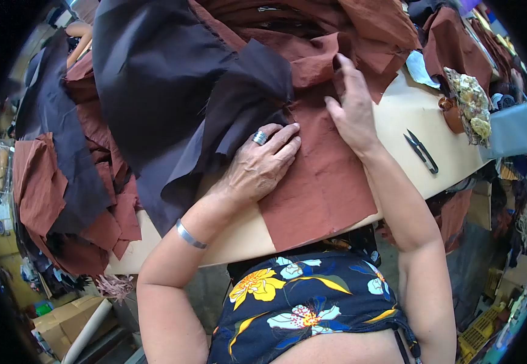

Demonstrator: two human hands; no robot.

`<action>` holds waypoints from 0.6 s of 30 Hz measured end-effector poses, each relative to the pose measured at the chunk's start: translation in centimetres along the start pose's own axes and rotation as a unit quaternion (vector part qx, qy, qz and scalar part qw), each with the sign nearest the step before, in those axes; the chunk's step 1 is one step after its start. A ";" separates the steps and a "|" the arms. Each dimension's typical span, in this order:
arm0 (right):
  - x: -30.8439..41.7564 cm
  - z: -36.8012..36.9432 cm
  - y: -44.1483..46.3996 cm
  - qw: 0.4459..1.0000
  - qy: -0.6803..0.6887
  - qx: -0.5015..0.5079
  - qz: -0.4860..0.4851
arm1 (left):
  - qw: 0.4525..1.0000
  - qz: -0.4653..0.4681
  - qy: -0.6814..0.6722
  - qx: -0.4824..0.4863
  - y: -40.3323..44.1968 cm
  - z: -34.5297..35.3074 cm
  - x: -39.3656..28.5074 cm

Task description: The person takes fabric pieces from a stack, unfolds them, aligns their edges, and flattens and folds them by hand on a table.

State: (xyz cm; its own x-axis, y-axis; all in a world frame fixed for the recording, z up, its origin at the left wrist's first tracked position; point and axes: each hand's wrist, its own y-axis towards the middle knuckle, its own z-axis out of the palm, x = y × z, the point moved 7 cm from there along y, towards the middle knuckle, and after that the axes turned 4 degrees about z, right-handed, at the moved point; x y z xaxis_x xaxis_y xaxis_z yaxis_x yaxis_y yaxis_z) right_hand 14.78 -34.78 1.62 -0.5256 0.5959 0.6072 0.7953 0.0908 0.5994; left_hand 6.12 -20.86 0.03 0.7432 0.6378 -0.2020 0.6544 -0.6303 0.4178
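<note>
A dark, nearly black cloth (154,91) meets a rust-brown cloth (330,194) along a line in front of me. My left hand (260,159), wearing a ring, rests palm down on the cloths, its fingertips lying at the edge of the rust-brown piece. The thumb of this hand is hidden. Further right, my right hand (356,112) is over the rust-brown cloth with thumb and fingers apart, close to a raised fold. Small black thread snips (421,151) lie on the table to the right of that hand.
Bunched rust-brown cloth covers the back of the pale table (239,236). More dark and rust-brown pieces (39,176) hang at the left. A rough, shell-like lump (471,106), a small brown pot (452,115) and a translucent bluish box (515,132) are at the right edge.
</note>
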 end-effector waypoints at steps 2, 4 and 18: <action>1.3 -1.8 -0.5 1.000 -0.016 -0.005 0.024 | 1.000 -0.010 -0.019 -0.011 -0.1 0.1 0.2; 2.1 -1.2 -2.4 0.994 0.069 0.072 0.038 | 0.997 -0.031 -0.064 -0.026 0.0 -0.2 0.4; 5.3 2.7 -5.7 0.953 -0.144 0.213 -0.160 | 0.957 -0.157 0.238 0.053 7.0 -1.1 8.0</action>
State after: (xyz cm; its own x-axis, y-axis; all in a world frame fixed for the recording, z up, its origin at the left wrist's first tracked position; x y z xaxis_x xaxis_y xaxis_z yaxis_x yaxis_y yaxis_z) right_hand 8.26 -29.96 0.05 -0.7063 0.6719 0.2229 0.6904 0.5841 0.4268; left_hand 16.46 -19.70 2.31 0.3763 0.9167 0.1346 0.8639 -0.3997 0.3064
